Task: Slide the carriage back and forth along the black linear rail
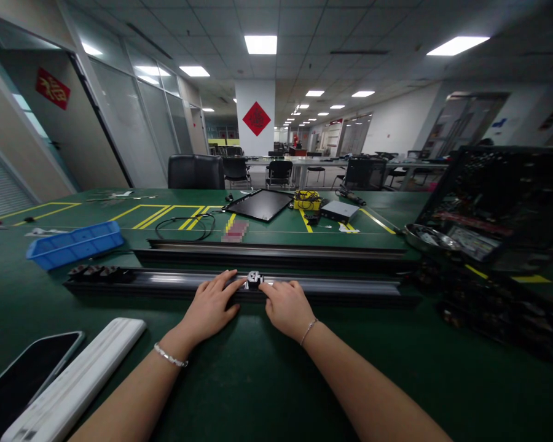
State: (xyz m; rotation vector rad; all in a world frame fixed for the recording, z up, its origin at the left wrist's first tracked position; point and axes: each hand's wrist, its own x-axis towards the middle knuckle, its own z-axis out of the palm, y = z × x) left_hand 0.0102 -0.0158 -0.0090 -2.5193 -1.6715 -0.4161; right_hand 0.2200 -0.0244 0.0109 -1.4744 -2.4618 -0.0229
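Note:
A long black metal rail (359, 286) with a shiny inner channel lies crosswise before me. Midway along it sits a small black block with a silvery-white top (254, 277). My left hand (212, 307) rests on the rail with fingers spread, its index fingertip at the block's left side. On the other side, my right hand (288, 307) is mostly closed, with its index finger against the block and its remaining fingers curled. Several dark, round-topped parts (94, 272) sit at the rail's left end. The undersides of both hands are hidden.
Behind lies a second black rail (276, 250). A blue bin (76, 244) stands left; a phone (32, 374) and long white case (76, 380) lie near left. Farther back are a black panel (260, 204), yellow box (306, 199) and grey box (340, 210). A metal bowl (431, 238) stands right.

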